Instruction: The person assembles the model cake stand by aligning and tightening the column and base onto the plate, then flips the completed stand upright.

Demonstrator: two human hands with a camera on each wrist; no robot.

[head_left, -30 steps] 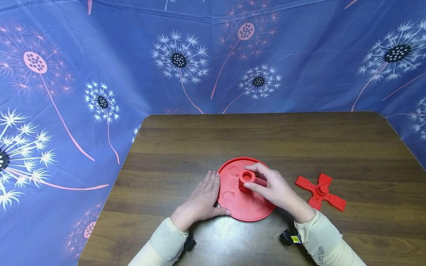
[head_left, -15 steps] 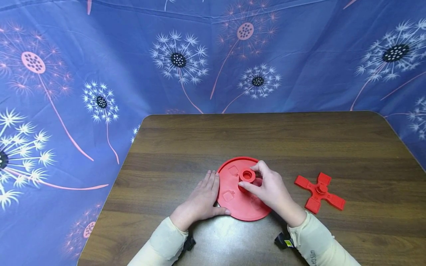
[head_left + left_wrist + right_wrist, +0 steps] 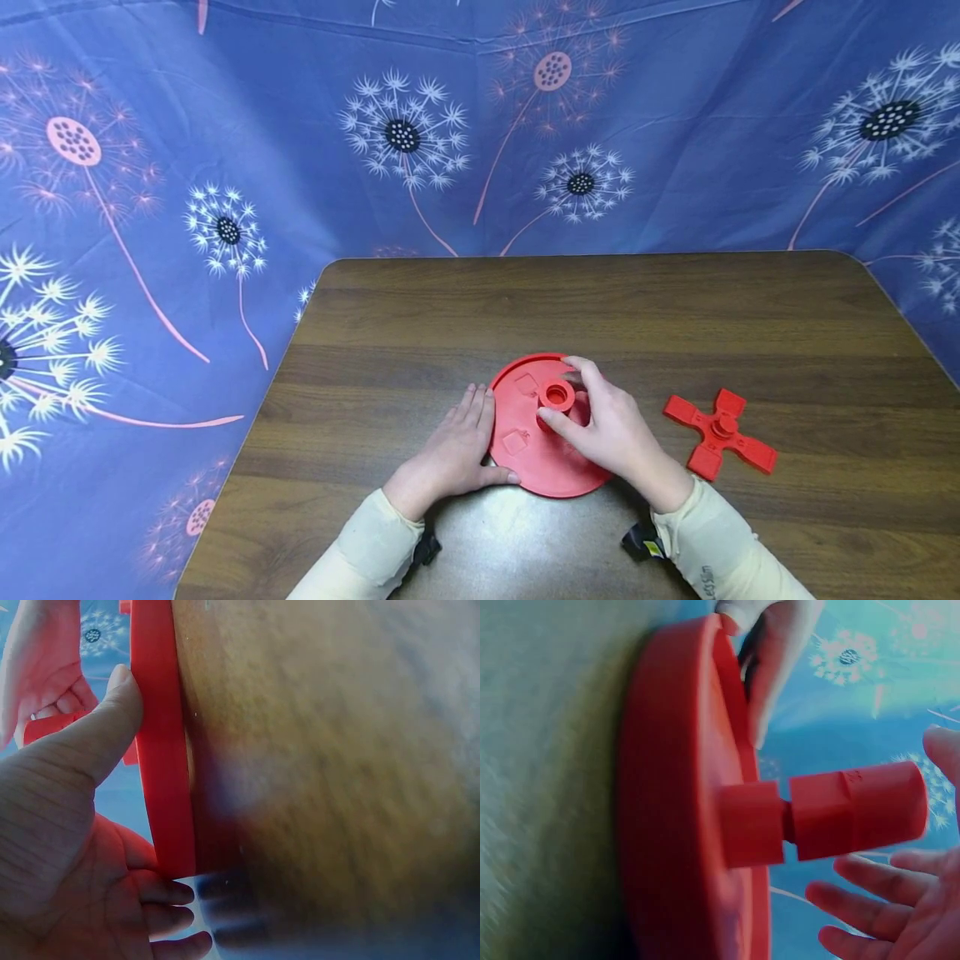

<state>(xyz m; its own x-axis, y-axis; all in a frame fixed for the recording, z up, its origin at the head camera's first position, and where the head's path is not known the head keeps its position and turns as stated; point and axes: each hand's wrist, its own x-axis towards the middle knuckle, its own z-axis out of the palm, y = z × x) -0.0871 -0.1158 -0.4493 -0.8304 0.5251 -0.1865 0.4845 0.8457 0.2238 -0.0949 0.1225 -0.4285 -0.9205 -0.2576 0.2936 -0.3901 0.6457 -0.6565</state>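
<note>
Left hand (image 3: 453, 457) lies straight-fingered against the left rim of the red plate (image 3: 551, 473), prob to steady it on the table (image 3: 390, 333), while the right hand (image 3: 611, 425) is loosely spread around the tube (image 3: 859, 810) standing mid-plate, not gripping it.

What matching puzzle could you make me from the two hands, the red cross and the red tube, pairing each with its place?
Things:
1. left hand
2. red cross
3. right hand
4. red tube

Places:
A. beside the tube, not gripping it
B. rising from the disc
C. touching the disc's rim
D. on the table, apart from the disc

Pairs: 1-C, 2-D, 3-A, 4-B
</note>
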